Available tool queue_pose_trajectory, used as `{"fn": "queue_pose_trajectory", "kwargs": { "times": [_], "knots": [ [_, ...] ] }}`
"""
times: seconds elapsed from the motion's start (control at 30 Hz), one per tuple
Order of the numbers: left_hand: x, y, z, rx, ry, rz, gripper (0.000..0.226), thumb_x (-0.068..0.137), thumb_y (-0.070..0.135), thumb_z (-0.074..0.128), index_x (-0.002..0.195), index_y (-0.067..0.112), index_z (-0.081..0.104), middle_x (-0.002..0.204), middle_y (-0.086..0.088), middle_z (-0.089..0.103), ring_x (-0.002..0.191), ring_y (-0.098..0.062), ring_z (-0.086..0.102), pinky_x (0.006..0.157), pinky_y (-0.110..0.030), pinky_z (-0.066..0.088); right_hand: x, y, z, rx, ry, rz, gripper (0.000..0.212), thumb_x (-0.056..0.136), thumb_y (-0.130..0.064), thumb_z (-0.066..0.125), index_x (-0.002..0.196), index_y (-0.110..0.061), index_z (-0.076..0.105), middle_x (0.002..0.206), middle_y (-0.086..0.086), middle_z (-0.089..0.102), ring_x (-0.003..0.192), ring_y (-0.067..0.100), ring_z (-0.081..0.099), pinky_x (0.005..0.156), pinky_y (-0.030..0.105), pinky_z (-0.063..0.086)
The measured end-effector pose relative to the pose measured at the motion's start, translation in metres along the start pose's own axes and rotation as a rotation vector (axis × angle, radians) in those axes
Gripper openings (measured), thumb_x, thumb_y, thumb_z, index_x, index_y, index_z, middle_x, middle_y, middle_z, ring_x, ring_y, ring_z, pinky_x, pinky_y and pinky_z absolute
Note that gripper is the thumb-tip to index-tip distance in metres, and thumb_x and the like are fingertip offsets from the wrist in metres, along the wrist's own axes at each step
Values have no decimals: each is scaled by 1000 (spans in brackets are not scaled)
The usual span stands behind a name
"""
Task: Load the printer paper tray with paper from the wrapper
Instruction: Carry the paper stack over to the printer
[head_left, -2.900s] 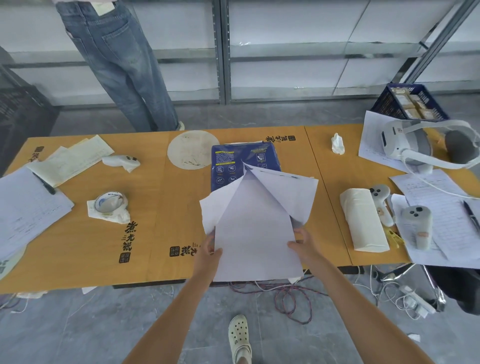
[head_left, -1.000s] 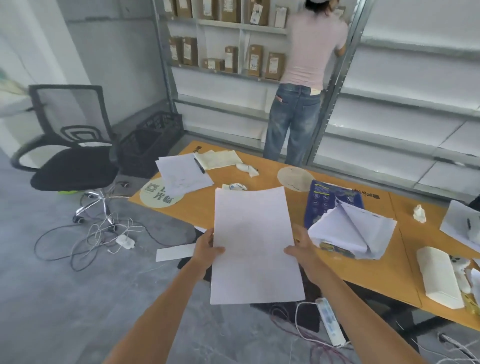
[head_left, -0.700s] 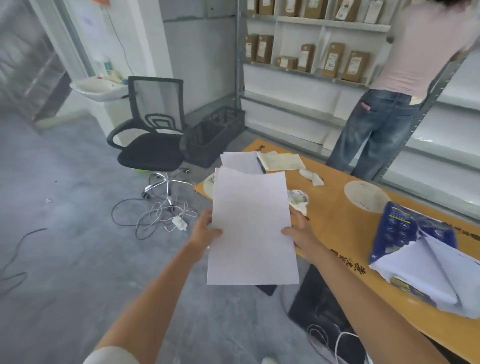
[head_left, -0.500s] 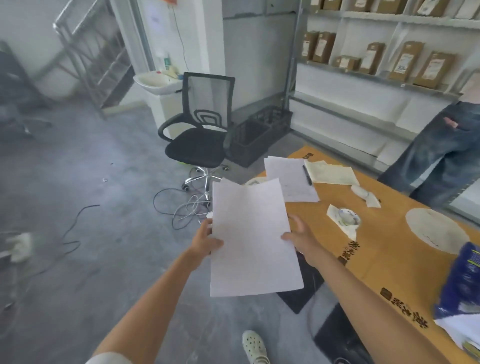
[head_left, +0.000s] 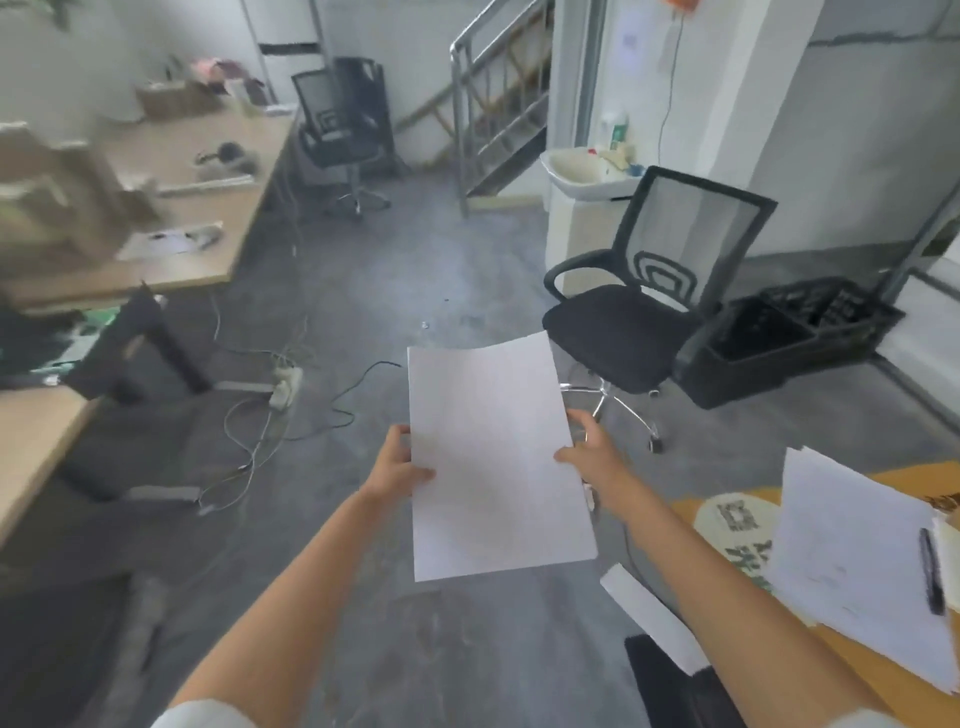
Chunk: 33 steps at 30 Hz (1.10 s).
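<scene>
A person's two bare arms reach up from the bottom of the frame, holding a thin stack of white paper (head_left: 493, 457) at centre, above grey floor. The left hand (head_left: 397, 465) grips its left long edge, thumb on top; the right hand (head_left: 587, 454) grips the right long edge. The paper's long axis runs away from the body, toward the top of the frame, level between both hands. No printer or tray is visible. A black office chair (head_left: 639, 312) stands at centre right; a wooden table (head_left: 872, 670) sits lower right.

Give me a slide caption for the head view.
Both hands, left hand and right hand, carry a paper stack above the floor.
</scene>
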<state>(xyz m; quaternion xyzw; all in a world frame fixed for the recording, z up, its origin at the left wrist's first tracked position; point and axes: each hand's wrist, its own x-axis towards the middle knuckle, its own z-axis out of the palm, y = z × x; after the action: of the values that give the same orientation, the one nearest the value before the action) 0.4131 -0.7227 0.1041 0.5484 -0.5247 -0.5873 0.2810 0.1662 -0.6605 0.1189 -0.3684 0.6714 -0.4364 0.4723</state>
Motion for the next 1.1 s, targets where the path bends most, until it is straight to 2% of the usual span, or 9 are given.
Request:
{"fn": "queue_pose_trajectory", "kwargs": {
  "times": [0.1, 0.3, 0.4, 0.57, 0.7, 0.87, 0.97, 1.03, 1.1],
  "knots": [
    [22, 2, -41, -102, 85, 0, 53, 70, -18, 54, 109, 13, 35, 83, -14, 58, 65, -24, 58, 47, -21, 51, 51, -21, 41, -60, -101, 2, 56, 77, 17, 50, 126, -11, 45, 73, 7, 59, 45, 6, 58, 40, 12, 45],
    [84, -6, -136, -300, 271, -22, 67, 54, 0, 54, 119, 13, 42, 99, -17, 62, 78, -28, 61, 62, -31, 53, 145, -70, 146, -132, -258, -30, 53, 78, 17, 49, 123, -11, 45, 66, 6, 55, 34, -3, 53, 36, 11, 41],
    [115, 2, -190, -374, 337, -29, 68, 53, 0, 53, 120, 13, 45, 100, -12, 65, 80, -26, 63, 64, -32, 52, 196, -103, 204, -189, -332, -50, 54, 79, 14, 52, 127, -10, 45, 68, 8, 57, 41, 2, 58, 39, 13, 43],
    [158, 22, -280, -455, 490, 26, 61, 64, -3, 56, 120, 17, 47, 98, 1, 64, 82, -19, 64, 63, -29, 51, 260, -167, 307, -184, -449, -93, 51, 82, 7, 51, 122, -24, 45, 73, 8, 62, 59, 18, 58, 50, 22, 49],
    [179, 18, -339, -502, 640, 9, 55, 77, -10, 49, 123, 21, 47, 103, 1, 62, 87, -18, 61, 63, -29, 49, 297, -190, 384, -189, -541, -114, 53, 82, 8, 51, 130, -14, 45, 92, 12, 64, 67, 18, 60, 54, 22, 50],
    [198, 9, -409, -552, 783, -14, 57, 78, -9, 49, 121, 29, 49, 103, 5, 63, 91, -20, 61, 64, -30, 50, 337, -212, 478, -221, -708, -88, 57, 82, 6, 52, 133, -17, 41, 77, 9, 63, 58, 15, 61, 47, 19, 49],
    [206, 4, -449, -591, 890, -19, 57, 77, -9, 49, 116, 32, 50, 101, 5, 64, 93, -26, 62, 67, -33, 51, 365, -223, 542, -240, -827, -92, 59, 81, 6, 52, 135, -15, 40, 101, 18, 65, 71, 20, 63, 55, 24, 52],
    [208, 1, -476, -611, 959, -9, 58, 70, -5, 53, 118, 27, 54, 103, 1, 67, 95, -29, 64, 70, -36, 53, 379, -234, 589, -252, -911, -113, 58, 81, 7, 53, 134, -12, 40, 107, 13, 64, 76, 18, 62, 59, 27, 51],
    [209, 0, -501, -646, 1042, 3, 59, 64, -1, 53, 116, 27, 57, 99, 3, 69, 89, -25, 66, 69, -35, 54, 386, -249, 635, -289, -1012, -122, 57, 82, 6, 53, 133, -14, 39, 97, 2, 61, 76, 15, 61, 57, 26, 49]
  ]
}}
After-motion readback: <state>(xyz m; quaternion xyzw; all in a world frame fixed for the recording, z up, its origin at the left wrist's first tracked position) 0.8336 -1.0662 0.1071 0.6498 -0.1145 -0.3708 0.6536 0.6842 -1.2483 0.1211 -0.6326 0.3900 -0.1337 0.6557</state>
